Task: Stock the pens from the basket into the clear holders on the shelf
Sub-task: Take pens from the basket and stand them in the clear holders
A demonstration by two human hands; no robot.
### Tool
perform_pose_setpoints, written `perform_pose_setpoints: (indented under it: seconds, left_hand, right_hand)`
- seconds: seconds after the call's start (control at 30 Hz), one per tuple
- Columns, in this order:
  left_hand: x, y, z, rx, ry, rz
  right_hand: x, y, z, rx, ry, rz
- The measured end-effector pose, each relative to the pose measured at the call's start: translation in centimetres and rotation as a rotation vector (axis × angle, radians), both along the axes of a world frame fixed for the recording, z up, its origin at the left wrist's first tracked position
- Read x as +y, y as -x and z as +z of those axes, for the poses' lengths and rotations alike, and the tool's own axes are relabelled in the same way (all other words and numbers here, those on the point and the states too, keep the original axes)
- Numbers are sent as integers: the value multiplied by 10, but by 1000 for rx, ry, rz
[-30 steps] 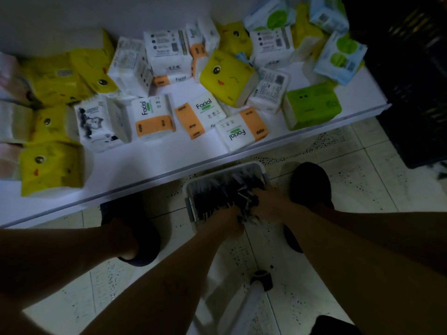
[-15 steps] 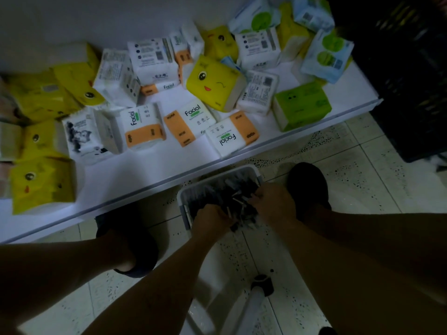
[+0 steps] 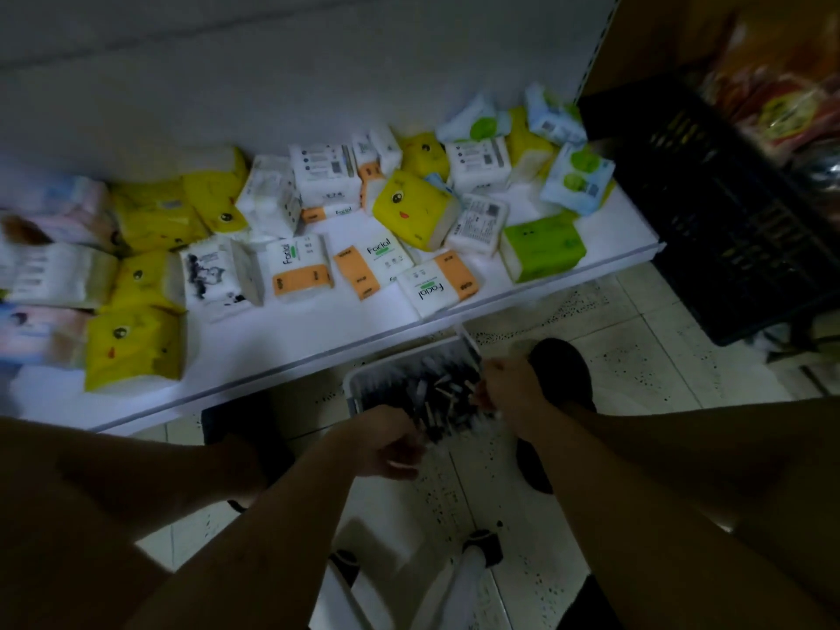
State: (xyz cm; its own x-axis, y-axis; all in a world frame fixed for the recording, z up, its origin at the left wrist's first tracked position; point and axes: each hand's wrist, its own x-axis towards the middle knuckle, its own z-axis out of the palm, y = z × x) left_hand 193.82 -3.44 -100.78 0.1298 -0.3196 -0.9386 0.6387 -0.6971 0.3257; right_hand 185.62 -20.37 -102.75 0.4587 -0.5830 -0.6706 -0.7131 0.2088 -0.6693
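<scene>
Over one basket [image 3: 352, 392] — left hand [image 3: 384, 443], right hand [image 3: 511, 393], pens [image 3: 438, 393].

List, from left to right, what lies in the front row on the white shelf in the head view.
blurred pinkish pack → yellow pack → cartoon-printed white pack → first Facial pack → second Facial pack → third Facial pack → green pack

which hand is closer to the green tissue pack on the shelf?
Right. The right hand, gripping pens, is at the right edge of the basket, just below the green tissue pack. The left hand is at the near edge, farther left.
</scene>
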Motion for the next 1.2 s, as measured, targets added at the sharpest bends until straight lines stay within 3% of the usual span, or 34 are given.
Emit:
perform_pose_setpoints:
  seconds: [0.13, 0.23, 0.33, 0.43, 0.5, 0.63, 0.87, 1.0, 1.2]
  left_hand:
    - [10, 4, 31, -186, 42, -65]
    - [14, 1, 52, -431, 16, -22]
    - [18, -3, 77, -541, 1, 4]
    - [23, -10, 99, -750, 56, -69]
    - [28, -14, 114, -743, 216, 11]
    - [32, -25, 151, -661, 566, 83]
    - [27, -45, 231, -997, 570, 234]
    - [37, -56, 274, -1288, 666, 304]
    - [50, -62, 343, -1412, 818, 389]
  right_hand:
    - [7, 5, -4, 77, 77, 142]
    - [23, -2, 32, 17, 71, 155]
    - [38, -9, 69, -43, 182, 198]
    - [49, -16, 102, -197, 334, 284]
    - [55, -22, 124, -334, 367, 283]
    - [64, -35, 167, -563, 152, 150]
    - [75, -57, 238, -745, 177, 165]
    - [82, -67, 286, -925, 275, 214]
    - [97, -86, 352, -1079, 307, 273]
